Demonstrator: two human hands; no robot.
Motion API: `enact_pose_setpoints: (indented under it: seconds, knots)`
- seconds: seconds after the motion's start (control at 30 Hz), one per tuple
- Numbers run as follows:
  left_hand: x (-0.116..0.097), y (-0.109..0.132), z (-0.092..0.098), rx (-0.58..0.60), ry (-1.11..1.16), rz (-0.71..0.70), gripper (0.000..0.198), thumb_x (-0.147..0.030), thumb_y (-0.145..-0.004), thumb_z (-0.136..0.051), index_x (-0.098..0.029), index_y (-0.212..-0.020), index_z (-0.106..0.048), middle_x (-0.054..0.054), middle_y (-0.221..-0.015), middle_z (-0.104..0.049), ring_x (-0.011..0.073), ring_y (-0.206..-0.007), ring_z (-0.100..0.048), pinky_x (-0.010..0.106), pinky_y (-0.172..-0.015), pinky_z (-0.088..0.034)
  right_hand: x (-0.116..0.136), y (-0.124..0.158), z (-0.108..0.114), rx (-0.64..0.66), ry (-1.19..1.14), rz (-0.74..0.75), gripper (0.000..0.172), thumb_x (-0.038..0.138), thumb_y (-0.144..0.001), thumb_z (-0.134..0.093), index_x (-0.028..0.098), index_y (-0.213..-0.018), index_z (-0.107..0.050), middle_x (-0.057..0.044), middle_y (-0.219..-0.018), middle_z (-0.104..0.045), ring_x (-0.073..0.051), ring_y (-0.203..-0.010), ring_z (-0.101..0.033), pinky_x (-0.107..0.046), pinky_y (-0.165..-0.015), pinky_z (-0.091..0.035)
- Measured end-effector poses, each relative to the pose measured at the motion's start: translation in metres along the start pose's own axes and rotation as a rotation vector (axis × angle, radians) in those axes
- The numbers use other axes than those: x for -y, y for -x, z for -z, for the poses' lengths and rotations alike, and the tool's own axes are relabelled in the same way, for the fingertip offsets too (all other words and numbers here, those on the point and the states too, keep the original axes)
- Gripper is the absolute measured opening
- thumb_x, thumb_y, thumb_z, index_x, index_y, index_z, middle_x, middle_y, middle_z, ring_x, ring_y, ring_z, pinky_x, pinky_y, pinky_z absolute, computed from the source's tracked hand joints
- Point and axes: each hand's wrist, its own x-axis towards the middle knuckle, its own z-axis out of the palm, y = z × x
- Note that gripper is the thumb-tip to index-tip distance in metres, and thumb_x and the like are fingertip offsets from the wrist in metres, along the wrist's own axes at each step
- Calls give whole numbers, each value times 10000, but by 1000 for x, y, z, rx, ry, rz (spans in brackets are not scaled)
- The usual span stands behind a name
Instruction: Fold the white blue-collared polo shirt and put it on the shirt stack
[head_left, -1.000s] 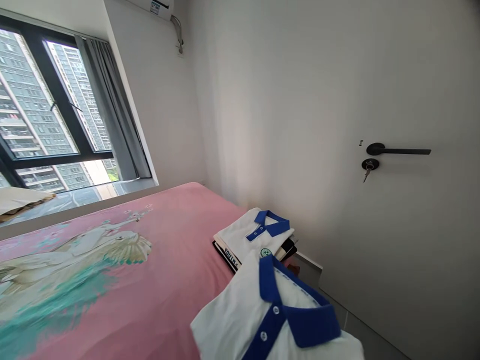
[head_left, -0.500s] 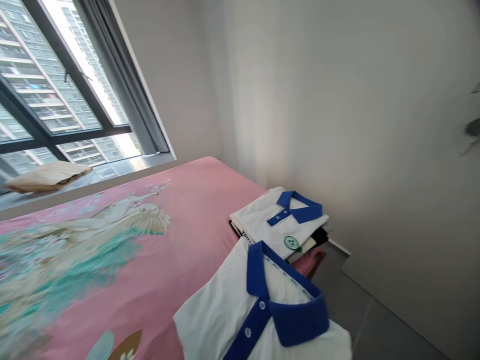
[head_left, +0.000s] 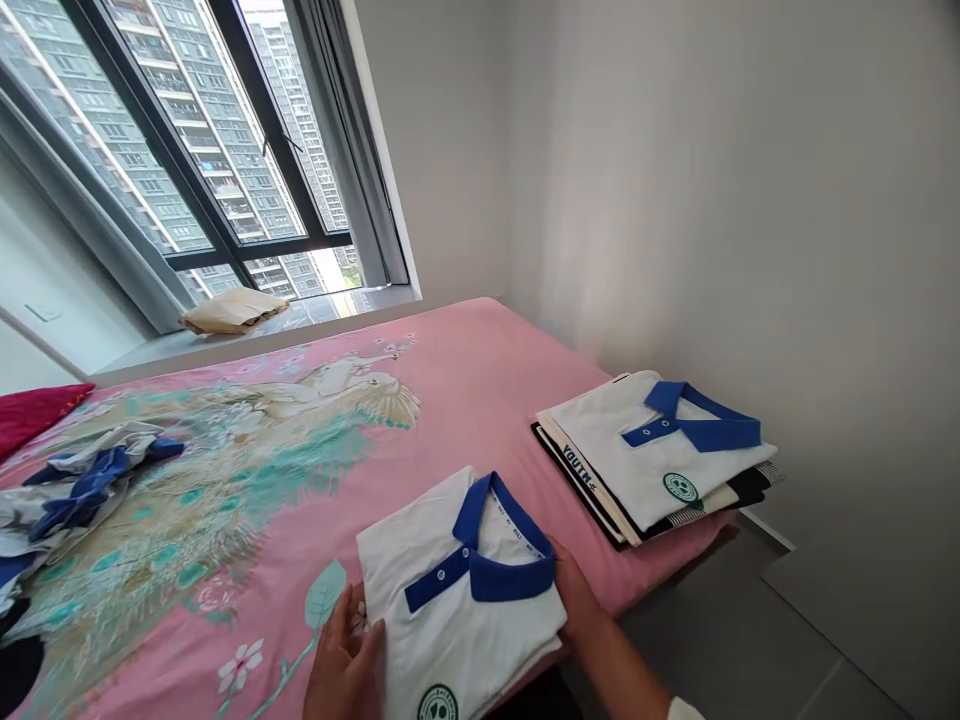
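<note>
A folded white polo shirt [head_left: 420,650] with a blue collar and a round green badge lies at the near edge of the pink bed. My left hand [head_left: 346,650] is beside its left edge, thumb and fingers apart, touching or nearly touching the cloth. At the collar's right side my right hand [head_left: 571,590] grips the shirt, its fingertips hidden behind the fabric. Farther right, a similar folded polo [head_left: 607,440] tops a stack of folded clothes [head_left: 581,490] in cream and black.
Crumpled blue and white clothes [head_left: 90,480] and a red cloth [head_left: 37,415] lie on the bed's [head_left: 465,370] left side. A beige bundle [head_left: 234,310] rests on the windowsill. A grey wall stands right, above the tiled floor [head_left: 720,620].
The near shirt now appears lower and farther away, lying by the bed edge. Both hands have come into view at its sides. The view has swung left, showing more of the bed.
</note>
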Motion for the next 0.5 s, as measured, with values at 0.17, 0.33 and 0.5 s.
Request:
enact_pose_setpoints:
  seconds: [0.17,0.33,0.5]
  knots:
    - [16,10,-26,16,-381,-532,513,-395,-825,-493,-257,-1317,-444,60,-1448,-398,252,-1374,-277,495,-1108,-295,-6,-4,20,21,-146,-166,540,555,-801,-498,133,-1122,-604,-103,-982,-696,-256,-983,-630,-386,-876,-467]
    - [-15,3,-72,175,-526,-758,424,-320,-894,-383,-247,-1302,-473,61,-1428,-429,235,-1363,-304,500,-1101,-306,-16,13,29,-198,401,-47,459,447,-652,-677,175,-1017,-622,-64,-881,-694,-235,-879,-636,-322,-793,-481]
    - [-64,-12,-102,242,-700,-697,420,-319,-874,-404,-170,-1250,-515,116,-1317,-522,234,-1225,-472,419,-1038,-387,-19,14,19,-336,616,14,341,404,-659,-636,177,-913,-635,-25,-715,-655,-191,-685,-611,-286,-658,-471]
